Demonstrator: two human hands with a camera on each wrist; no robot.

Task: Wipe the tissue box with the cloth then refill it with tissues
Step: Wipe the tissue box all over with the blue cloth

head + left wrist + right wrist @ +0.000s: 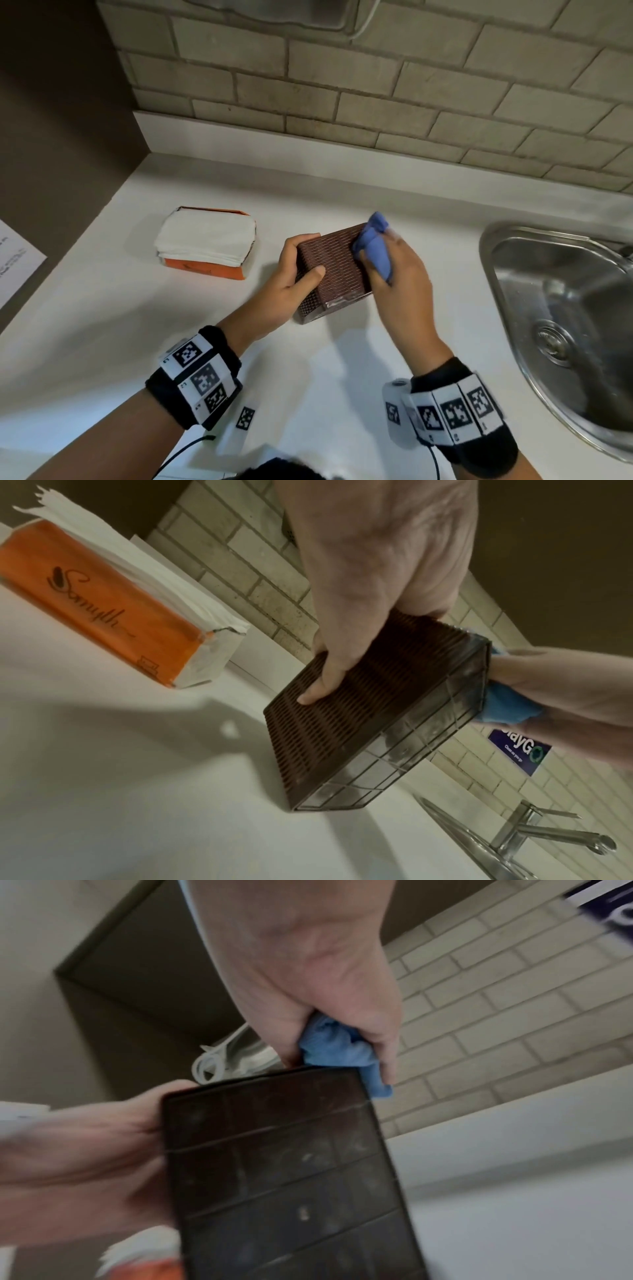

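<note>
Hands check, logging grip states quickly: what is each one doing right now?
Left hand: fingers grip the dark brown ribbed plastic tissue box.
Right hand: fingers hold the bunched blue cloth against the box.

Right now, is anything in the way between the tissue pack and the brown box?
Nothing visible. Bare white counter lies between the orange tissue pack and the brown tissue box; only the left hand grips the box's near side, while the right hand wipes with the blue cloth.

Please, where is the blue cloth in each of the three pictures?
Head: the blue cloth is right of centre, in the right hand.
Left wrist: blue cloth at the right edge, behind the box.
Right wrist: blue cloth at upper centre.
Shared landmark: the brown tissue box.
</note>
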